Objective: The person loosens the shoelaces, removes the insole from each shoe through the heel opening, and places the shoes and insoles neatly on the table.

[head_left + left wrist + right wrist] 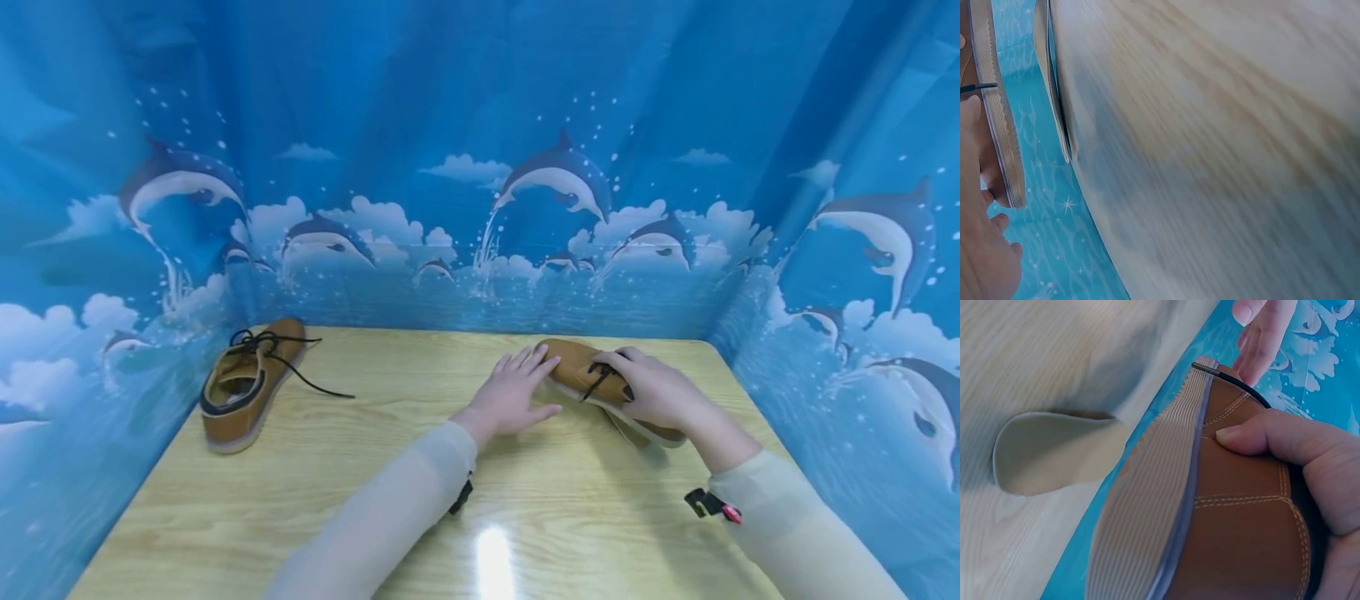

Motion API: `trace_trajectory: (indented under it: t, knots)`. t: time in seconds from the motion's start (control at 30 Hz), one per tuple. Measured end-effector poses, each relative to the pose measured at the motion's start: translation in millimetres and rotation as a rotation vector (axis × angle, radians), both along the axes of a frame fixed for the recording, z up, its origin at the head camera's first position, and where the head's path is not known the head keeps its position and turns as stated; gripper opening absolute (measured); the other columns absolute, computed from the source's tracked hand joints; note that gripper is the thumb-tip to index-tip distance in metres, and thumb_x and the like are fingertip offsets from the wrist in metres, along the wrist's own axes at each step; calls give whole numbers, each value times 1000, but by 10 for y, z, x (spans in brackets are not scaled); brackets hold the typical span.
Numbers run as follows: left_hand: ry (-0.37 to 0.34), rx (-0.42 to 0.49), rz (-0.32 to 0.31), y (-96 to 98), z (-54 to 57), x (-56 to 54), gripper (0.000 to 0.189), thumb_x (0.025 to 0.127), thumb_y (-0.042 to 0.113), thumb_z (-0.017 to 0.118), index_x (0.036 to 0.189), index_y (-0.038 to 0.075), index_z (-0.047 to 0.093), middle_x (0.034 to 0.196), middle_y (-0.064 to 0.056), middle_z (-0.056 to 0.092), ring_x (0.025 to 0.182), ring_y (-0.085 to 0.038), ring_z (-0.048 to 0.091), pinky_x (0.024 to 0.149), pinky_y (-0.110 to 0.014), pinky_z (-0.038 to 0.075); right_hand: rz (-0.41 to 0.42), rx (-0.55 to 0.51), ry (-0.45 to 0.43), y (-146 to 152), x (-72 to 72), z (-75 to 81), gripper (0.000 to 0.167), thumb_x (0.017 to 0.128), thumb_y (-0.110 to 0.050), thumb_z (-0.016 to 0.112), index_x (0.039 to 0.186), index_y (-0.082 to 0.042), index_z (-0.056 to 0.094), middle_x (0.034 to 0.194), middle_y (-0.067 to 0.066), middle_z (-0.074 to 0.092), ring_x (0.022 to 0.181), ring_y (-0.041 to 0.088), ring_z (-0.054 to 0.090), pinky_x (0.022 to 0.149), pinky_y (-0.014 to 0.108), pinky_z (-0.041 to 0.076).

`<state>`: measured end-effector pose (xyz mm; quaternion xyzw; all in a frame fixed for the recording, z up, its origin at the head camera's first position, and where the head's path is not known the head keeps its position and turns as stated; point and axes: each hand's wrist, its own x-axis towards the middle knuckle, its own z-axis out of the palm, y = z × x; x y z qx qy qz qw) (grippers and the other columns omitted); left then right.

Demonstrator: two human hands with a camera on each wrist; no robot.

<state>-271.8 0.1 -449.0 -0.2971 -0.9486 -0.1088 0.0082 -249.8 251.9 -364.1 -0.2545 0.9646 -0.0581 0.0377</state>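
My right hand grips a brown leather shoe around its upper near the laces, thumb on the near side. The shoe is lifted and tilted, its toe toward the back left, and its ribbed pale sole shows along the side in the right wrist view. My left hand is by the toe with fingers spread and straight, fingertips right at the toe's edge. Below the shoe a beige insole lies on the table. A black lace hangs over the shoe's side.
A matching brown shoe stands at the table's left edge, one dark lace trailing to the right. The light wood table is walled on the back and sides by a blue dolphin-print curtain.
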Motion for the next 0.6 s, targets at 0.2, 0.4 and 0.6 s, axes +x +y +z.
trace_trajectory:
  t: [0.2, 0.4, 0.6]
  knots:
    - [49, -48, -28, -148, 26, -35, 86, 94, 76, 33, 162, 30, 8, 169, 1, 4, 154, -22, 4, 124, -48, 3, 65, -1, 16, -94, 33, -38, 80, 79, -8, 84, 149, -16, 46, 137, 20, 52, 108, 38, 61, 71, 44, 57]
    - [62, -68, -49, -247, 13, -48, 86, 95, 75, 34, 162, 28, 12, 168, 0, 9, 154, -24, 9, 123, -46, -2, 110, -7, -14, -220, 71, -73, 82, 79, -4, 82, 150, -19, 46, 142, 18, 50, 110, 37, 60, 71, 41, 56]
    - [95, -138, -69, -345, -38, -36, 88, 92, 80, 18, 162, 27, 11, 168, 2, 5, 154, -23, 9, 124, -47, 0, 176, -10, -10, -302, 110, -121, 81, 80, -5, 83, 150, -20, 46, 144, 13, 49, 113, 32, 60, 76, 41, 56]
